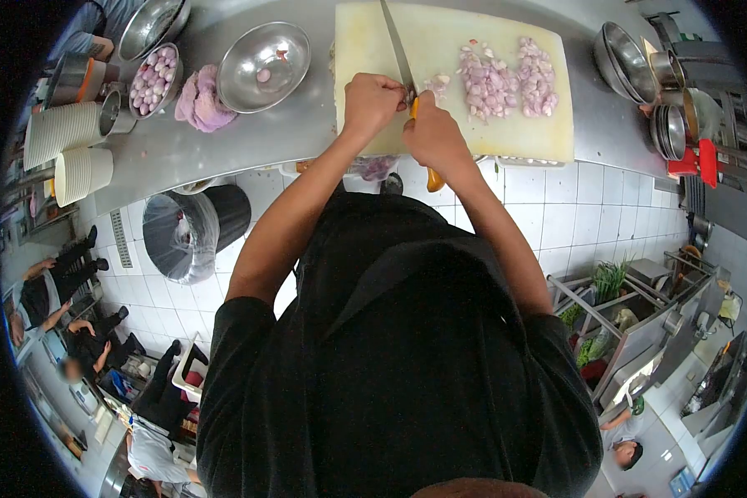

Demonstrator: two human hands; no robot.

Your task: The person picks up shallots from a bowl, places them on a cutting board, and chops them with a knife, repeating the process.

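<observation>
My right hand (436,134) grips the yellow handle of a kitchen knife (397,46), whose blade points to the far side of the white cutting board (452,21). My left hand (373,101) is closed just left of the blade, fingertips pinching a small shallot (408,96) that is mostly hidden. A few cut pieces (437,84) lie right of the knife. Further right on the board are two heaps of chopped shallot, a larger heap (487,83) and a narrower heap (537,79).
Left of the board stand a steel bowl (264,70) with one shallot, a pinkish cloth (201,101) and a bowl of peeled shallots (153,80). Stacked white tubs (83,173) are near the left edge. Steel bowls (625,62) stand right. A lined bin (178,236) is on the floor.
</observation>
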